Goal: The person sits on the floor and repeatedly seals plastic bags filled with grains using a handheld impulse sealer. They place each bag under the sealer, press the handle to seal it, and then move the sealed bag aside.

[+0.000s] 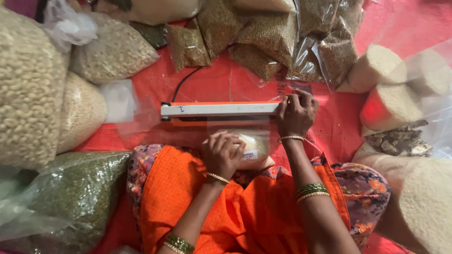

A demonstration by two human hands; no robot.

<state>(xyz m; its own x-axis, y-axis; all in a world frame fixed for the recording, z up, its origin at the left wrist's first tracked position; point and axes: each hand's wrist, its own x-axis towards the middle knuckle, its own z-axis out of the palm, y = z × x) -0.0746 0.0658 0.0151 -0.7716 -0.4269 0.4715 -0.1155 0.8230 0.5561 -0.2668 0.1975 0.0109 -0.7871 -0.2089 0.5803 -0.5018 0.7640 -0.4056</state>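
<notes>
On the red cloth [218, 81] covering the floor, a person in orange clothes is sitting with bags of grain all around. Right in front of the knees, a long orange and white sealer [219, 111] is lying crosswise, and its black cord [184, 83] is running away toward the far bags.

The right hand [296, 114] is pressing down on the right end of the sealer bar, fingers bent over it. The left hand [223, 153] is grasping a small clear packet of pale grain [254, 146], which is resting on the lap just beside the near side of the sealer. The packet's open end is reaching under the bar.

Off to the left, a big sack of white puffed grain [19, 87] is sitting, with a green grain bag [76, 191] near the left knee. Brown seed packets [270, 37] are piling up at the far edge. To the right, round pale packs [385, 83] are lying in clear plastic.
</notes>
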